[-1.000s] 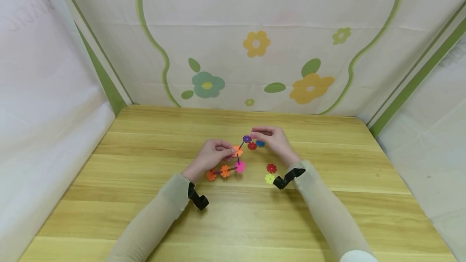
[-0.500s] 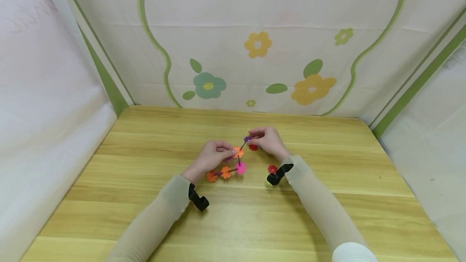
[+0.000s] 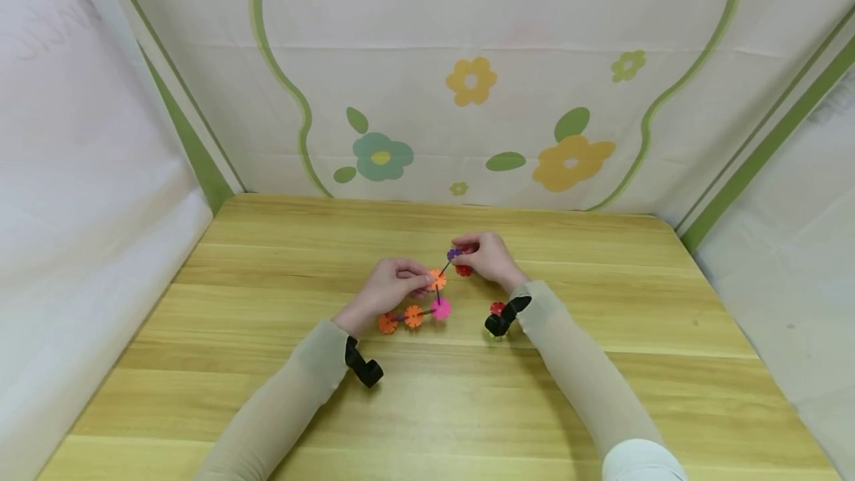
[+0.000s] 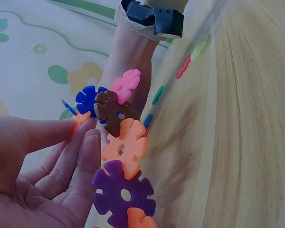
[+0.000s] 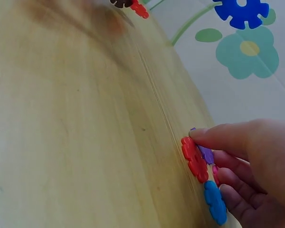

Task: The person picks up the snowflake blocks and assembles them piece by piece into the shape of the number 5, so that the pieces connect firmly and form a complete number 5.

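Observation:
My left hand [image 3: 390,286] pinches an orange flower-shaped interlocking disc [image 3: 437,279], part of a chain of slotted discs held above the table. Down the chain, the left wrist view shows a blue disc [image 4: 87,100], a pink disc [image 4: 126,85], a brown disc [image 4: 112,113], an orange disc [image 4: 126,148] and a purple disc [image 4: 123,194]. My right hand [image 3: 490,257] is at a small purple disc [image 5: 206,154], held between thumb and fingers. Against it lie a red disc [image 5: 194,159] and a light blue disc [image 5: 215,203]; a pink one is mostly hidden.
On the wooden table [image 3: 267,362], another red disc [image 3: 497,308] and a yellow-green disc [image 4: 200,47] lie under the right wrist, partly covered by its black camera mount [image 3: 505,318]. White patterned cloth [image 3: 401,21] encloses the back and sides.
My right hand has moved a little left, from over the pink and blue discs to the purple disc. My left hand and the chain have stayed nearly still.

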`<action>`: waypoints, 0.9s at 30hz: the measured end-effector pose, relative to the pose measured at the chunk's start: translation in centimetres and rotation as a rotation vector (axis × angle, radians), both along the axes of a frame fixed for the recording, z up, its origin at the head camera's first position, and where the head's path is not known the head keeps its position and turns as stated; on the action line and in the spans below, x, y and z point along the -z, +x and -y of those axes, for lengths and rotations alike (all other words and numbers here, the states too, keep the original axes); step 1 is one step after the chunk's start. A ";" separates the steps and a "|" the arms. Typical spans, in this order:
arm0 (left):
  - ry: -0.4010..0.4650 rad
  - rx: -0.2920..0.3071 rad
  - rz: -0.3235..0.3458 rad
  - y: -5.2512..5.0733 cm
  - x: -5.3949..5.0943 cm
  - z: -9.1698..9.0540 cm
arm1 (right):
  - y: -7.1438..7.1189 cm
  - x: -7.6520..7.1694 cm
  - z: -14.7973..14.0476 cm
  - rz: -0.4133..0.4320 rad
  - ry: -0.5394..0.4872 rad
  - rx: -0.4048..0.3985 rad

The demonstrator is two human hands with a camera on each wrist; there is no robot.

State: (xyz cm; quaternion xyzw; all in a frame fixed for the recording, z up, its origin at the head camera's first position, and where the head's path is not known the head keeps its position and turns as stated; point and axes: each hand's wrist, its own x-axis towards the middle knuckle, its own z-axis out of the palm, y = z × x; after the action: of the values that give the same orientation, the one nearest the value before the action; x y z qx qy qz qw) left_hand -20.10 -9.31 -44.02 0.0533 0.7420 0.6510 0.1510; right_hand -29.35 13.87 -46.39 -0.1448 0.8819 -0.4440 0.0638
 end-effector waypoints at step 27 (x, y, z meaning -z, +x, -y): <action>-0.034 0.010 -0.010 0.1 -0.2 0.1 | 1.1 -0.6 -1.2 0.038 -0.069 0.006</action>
State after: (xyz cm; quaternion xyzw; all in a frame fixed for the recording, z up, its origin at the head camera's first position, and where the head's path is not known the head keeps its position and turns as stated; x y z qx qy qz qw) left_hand -20.05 -9.41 -43.85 0.0577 0.7533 0.6374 0.1517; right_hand -28.29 15.06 -45.79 -0.1357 0.8653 -0.4769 0.0743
